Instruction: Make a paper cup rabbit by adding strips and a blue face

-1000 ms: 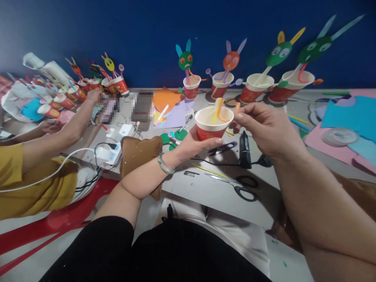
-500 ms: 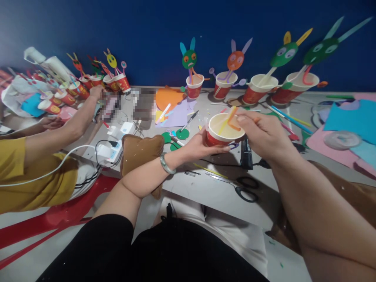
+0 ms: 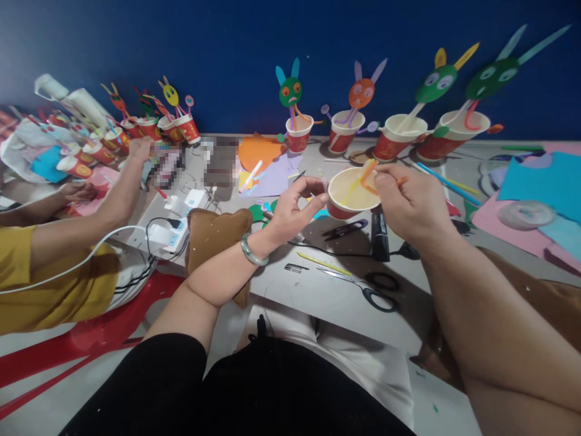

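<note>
- The right hand (image 3: 411,203) is closed around the far rim of a red paper cup (image 3: 349,197), thumb and fingers pinching the rim together with an orange paper strip (image 3: 367,175) that stands in the cup.
- The left hand (image 3: 290,212) is half open, fingers curled, just beside the cup's left wall; whether its fingertips touch the cup cannot be told, and it grips nothing.
- The cup is held tilted above the grey table (image 3: 318,290), its mouth turned toward the camera; a yellow strip (image 3: 349,192) lies inside it beside the orange one.
- Just below the cup on the table lie small purple snips (image 3: 342,228), and just right of those a black glue gun (image 3: 377,230).
- Nearer the camera than the cup lie black-handled scissors (image 3: 372,290).
- Beyond the cup, against the blue wall (image 3: 227,54), stands a row of finished cups with paper bunny faces (image 3: 358,94).
- Well to the left of the cup, another person's arm (image 3: 91,212) reaches toward more red cups.
</note>
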The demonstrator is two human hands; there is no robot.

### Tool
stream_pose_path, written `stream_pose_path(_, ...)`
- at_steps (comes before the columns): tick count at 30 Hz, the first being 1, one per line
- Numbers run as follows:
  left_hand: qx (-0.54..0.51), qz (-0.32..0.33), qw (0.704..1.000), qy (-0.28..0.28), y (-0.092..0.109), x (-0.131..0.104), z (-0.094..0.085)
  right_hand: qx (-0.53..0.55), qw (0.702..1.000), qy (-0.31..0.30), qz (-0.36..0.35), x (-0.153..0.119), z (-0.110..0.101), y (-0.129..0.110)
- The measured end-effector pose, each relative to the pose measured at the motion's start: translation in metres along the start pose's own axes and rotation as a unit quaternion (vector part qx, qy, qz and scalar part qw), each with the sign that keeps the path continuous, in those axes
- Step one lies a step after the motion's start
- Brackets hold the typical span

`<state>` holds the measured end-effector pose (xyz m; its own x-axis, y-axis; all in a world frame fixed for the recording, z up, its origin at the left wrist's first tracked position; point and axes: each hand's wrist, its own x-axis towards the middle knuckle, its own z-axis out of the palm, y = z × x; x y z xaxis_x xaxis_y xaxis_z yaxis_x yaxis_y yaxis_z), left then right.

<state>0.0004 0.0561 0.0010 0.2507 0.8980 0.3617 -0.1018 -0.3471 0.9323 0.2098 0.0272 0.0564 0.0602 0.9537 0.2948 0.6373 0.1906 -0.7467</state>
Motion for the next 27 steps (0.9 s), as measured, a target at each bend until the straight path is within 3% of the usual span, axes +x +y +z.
stream_pose_path(7,0.016,0.002,1.0,0.007,0.0037,0.0,-0.0013,-0.018,0.999,-0.008,-0.039,-0.0022,0.002,-0.0041)
stream_pose_path(16,0.043,0.076,0.996,0.012,0.0011,-0.0059,-0.0001,-0.03,0.997,-0.057,-0.041,-0.0026,-0.0007,-0.0033)
stream_pose_path(27,0.002,0.048,0.999,-0.004,0.0011,-0.0056,-0.0015,-0.027,0.997,-0.059,-0.043,-0.0031,-0.0004,-0.0021)
